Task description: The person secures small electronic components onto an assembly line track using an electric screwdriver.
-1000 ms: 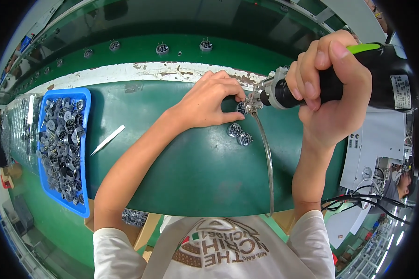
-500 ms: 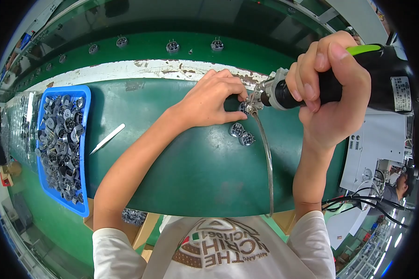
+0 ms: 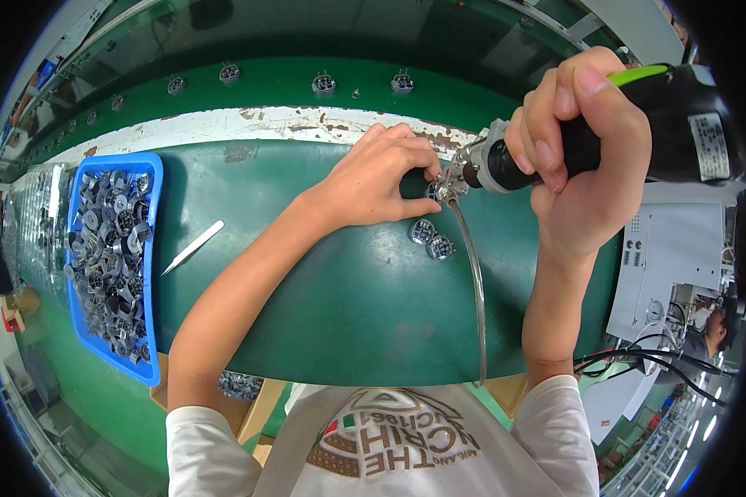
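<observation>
My right hand [image 3: 593, 141] is wrapped round a black power screwdriver [image 3: 680, 137] with a green lever, held nearly level. A clear hose [image 3: 477, 290] runs from the metal nose [image 3: 460, 176] down over the bench edge. At the nose, the thumb and fingers of my left hand [image 3: 385, 178] pinch a small round grey-black part [image 3: 432, 191], mostly hidden by fingers and tool. Two similar round parts, one nearer the hand [image 3: 421, 231] and one beside it [image 3: 441, 246], lie just below, touching or almost touching.
A blue tray [image 3: 155, 273] heaped with round parts stands at the left. White tweezers [image 3: 194, 247] lie between it and my left forearm. Beyond the chipped white ledge [image 3: 290, 123], a green conveyor [image 3: 273, 87] carries several spaced parts. A grey machine [image 3: 667, 248] and black cables [image 3: 646, 354] are at right.
The parts on the conveyor have shifted right. My right hand and the screwdriver body have moved slightly left, with the nose still at the part. My left hand stays in place.
</observation>
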Demonstrator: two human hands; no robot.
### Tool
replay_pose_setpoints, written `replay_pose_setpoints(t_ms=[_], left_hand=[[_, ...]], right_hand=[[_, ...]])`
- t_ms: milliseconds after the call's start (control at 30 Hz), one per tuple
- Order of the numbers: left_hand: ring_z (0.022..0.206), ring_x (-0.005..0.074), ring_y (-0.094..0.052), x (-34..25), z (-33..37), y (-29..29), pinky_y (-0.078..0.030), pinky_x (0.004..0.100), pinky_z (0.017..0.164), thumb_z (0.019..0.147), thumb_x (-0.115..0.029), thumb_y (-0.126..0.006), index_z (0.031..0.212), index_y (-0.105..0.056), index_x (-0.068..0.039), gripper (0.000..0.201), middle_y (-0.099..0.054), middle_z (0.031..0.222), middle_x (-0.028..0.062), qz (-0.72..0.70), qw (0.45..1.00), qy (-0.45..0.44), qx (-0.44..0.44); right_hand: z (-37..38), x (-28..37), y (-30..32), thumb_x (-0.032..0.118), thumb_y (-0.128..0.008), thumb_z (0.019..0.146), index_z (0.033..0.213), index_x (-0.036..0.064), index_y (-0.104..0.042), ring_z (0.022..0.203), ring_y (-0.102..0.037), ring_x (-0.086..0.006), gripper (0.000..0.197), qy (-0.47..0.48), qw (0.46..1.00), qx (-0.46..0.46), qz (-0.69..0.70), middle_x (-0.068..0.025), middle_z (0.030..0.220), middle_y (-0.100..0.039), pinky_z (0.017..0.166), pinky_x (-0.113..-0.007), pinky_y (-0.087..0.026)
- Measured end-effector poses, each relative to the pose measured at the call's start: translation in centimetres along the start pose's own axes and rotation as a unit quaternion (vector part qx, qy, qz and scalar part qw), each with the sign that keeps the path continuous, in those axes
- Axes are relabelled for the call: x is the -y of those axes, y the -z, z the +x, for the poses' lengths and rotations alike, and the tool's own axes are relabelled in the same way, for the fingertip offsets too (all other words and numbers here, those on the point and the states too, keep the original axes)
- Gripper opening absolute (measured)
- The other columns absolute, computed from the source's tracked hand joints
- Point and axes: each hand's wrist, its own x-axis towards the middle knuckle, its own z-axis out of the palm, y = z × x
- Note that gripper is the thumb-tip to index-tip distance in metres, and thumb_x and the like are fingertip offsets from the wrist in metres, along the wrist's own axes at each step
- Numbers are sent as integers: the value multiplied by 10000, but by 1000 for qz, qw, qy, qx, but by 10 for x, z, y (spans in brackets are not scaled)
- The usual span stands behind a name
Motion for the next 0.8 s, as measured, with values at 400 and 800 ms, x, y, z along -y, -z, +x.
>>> replay_pose_setpoints(t_ms=[400,800], left_hand=[[1044,223,-577,-1,2,-1,-394,379,927,748,-266,-861,917,-690,-68,312,-671,960,11,9,1000,5,2],[1031,214,-579,1,1,-1,-397,377,924,759,-275,-858,942,-712,-85,302,-690,974,5,-1,1000,9,7]], right_hand=[[4,0,-5,227,-470,1006,792,71,-412,432,-242,-73,271,-43,999,-31,11,-31,551,-416,458,-248,-311],[-3,5,14,215,-412,1032,859,45,-484,423,-278,-69,253,12,997,19,75,-18,555,-423,457,-250,-317]])
